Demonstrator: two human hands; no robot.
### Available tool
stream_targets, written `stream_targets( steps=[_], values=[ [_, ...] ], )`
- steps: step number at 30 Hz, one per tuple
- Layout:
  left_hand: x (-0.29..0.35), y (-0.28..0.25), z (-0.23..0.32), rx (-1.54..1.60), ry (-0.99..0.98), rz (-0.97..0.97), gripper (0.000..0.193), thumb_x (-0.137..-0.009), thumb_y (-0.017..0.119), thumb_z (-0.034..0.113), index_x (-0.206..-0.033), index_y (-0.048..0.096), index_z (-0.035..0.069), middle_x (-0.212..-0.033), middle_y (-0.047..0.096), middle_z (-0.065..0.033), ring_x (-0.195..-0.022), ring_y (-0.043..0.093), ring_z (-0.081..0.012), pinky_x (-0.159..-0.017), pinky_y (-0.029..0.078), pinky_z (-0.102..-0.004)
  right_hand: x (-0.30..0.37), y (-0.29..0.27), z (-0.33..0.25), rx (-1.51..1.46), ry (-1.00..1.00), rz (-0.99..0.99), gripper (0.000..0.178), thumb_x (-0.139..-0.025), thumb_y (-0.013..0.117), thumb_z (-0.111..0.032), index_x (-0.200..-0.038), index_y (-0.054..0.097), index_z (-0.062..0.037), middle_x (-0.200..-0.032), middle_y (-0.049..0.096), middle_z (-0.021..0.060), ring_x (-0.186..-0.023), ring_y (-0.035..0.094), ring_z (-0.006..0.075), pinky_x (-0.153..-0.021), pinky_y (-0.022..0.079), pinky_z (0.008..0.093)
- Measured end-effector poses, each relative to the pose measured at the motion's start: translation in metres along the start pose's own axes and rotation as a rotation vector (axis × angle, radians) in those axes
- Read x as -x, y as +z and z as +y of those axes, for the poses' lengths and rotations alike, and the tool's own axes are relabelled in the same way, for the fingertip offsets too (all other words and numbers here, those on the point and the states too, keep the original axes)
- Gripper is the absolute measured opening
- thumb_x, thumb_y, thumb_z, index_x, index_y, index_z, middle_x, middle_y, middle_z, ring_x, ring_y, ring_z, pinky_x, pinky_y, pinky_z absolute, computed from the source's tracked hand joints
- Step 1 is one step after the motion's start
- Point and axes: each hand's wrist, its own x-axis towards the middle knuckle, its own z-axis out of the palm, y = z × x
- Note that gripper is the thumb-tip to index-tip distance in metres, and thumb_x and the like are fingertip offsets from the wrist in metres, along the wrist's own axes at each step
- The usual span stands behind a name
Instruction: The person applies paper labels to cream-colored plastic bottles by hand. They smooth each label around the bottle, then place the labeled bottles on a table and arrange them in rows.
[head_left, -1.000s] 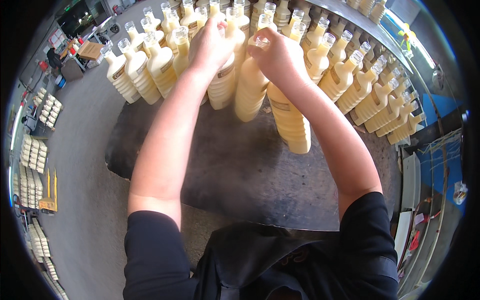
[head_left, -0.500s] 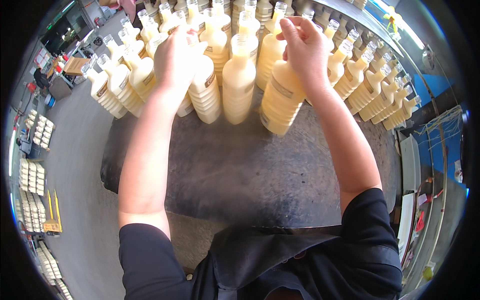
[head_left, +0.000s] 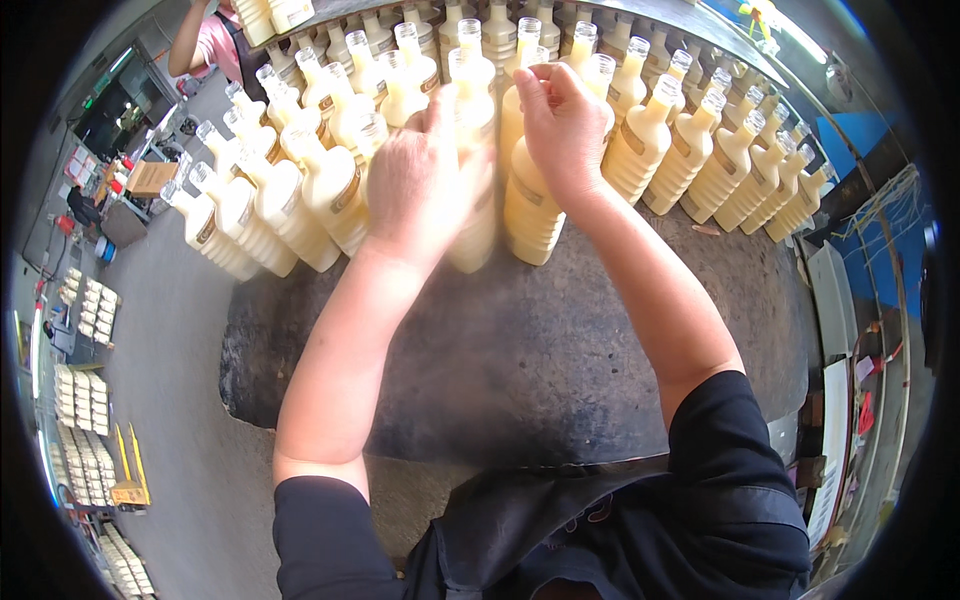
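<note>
Square-shouldered clear bottles of pale yellow liquid, uncapped, with ribbed lower bodies, stand in rows across the far side of a dark table (head_left: 520,360). My right hand (head_left: 565,130) is closed, thumb and fingers pinched at the top of a bottle (head_left: 535,215) in the front row; its neck is hidden behind the fingers. Close by on the left, my left hand (head_left: 415,185) is smeared by motion, one finger pointing up. It is beside a blurred bottle (head_left: 475,225), and its grip on that bottle is unclear.
More bottles (head_left: 705,155) stand to the right, and others fill the left side (head_left: 235,215). A metal ledge (head_left: 690,25) runs behind them. At the upper left a person in a pink sleeve (head_left: 215,45) is beside raised bottles (head_left: 275,15). A yellow pallet jack (head_left: 130,470) stands on the floor.
My left hand has moved right and nearer to me, closer to my right hand. My right hand has shifted left with its bottle, which now stands more upright. More of the other person shows.
</note>
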Motion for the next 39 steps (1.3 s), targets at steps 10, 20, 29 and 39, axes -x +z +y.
stream_targets(
  steps=[10,20,29,39],
  values=[
    [-0.004,0.012,-0.01,0.143,-0.06,0.069,0.049,-0.081,0.083,0.014,-0.125,0.063,0.008,-0.105,0.074,-0.0158,-0.09,0.074,-0.0291,-0.081,0.057,-0.0388,0.004,-0.005,-0.008,0.096,0.057,0.007,0.025,-0.095,0.071,-0.031,-0.097,0.072,-0.0058,-0.077,0.071,0.0144,-0.072,0.07,0.0319,-0.066,0.054,0.0407],
    [0.004,0.023,-0.005,0.218,-0.139,0.055,0.059,-0.087,0.078,0.011,-0.14,0.052,0.006,-0.118,0.07,-0.0177,-0.102,0.071,-0.0279,-0.088,0.055,-0.0403,0.004,0.001,-0.022,0.129,0.164,-0.009,0.031,-0.092,0.075,-0.03,-0.104,0.07,-0.0025,-0.093,0.073,0.0176,-0.084,0.071,0.0349,-0.077,0.056,0.0423],
    [0.011,0.046,0.056,-0.13,0.086,0.462,0.074,-0.09,0.075,0.021,-0.146,0.036,-0.006,-0.142,0.048,-0.0299,-0.134,0.046,-0.0434,-0.114,0.037,-0.0485,0.077,-0.193,-0.001,0.096,-0.075,-0.294,0.084,-0.082,0.081,-0.038,-0.147,0.042,-0.0032,-0.135,0.056,0.022,-0.127,0.055,0.0365,-0.107,0.043,0.0451],
    [-0.011,0.09,0.028,0.423,0.119,0.225,0.05,-0.096,0.071,0.02,-0.135,0.049,-0.001,-0.128,0.059,-0.0231,-0.124,0.056,-0.0338,-0.108,0.042,-0.0449,0.301,-0.566,0.018,0.348,0.454,-0.012,0.044,-0.099,0.06,-0.002,-0.142,0.05,-0.0069,-0.111,0.07,0.0113,-0.095,0.07,0.0187,-0.088,0.054,0.032]
  ],
)
